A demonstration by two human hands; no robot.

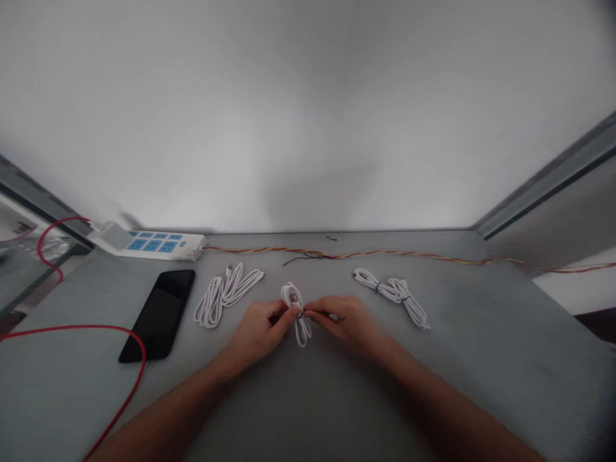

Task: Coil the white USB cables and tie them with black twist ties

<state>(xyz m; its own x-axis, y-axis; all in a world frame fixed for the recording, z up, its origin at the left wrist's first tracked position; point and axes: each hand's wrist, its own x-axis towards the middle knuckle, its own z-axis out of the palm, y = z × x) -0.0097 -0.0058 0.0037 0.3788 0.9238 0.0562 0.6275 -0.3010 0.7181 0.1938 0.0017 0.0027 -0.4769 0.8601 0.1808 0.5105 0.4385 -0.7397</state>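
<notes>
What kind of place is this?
It looks like a workbench, maybe in a small workshop. There's a plain gray tabletop with a white panel behind it, a power strip, and coiled white cables.

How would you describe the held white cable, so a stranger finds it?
Over the grey table, find the left hand and right hand. Between them is a coiled white cable with a dark tie; unlike the white bundles on either side, it is held.

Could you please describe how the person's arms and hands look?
The left hand and right hand are both ungloved, with no ring visible. The left forearm and right forearm are bare, with no sleeve, watch or bracelet in view.
</notes>
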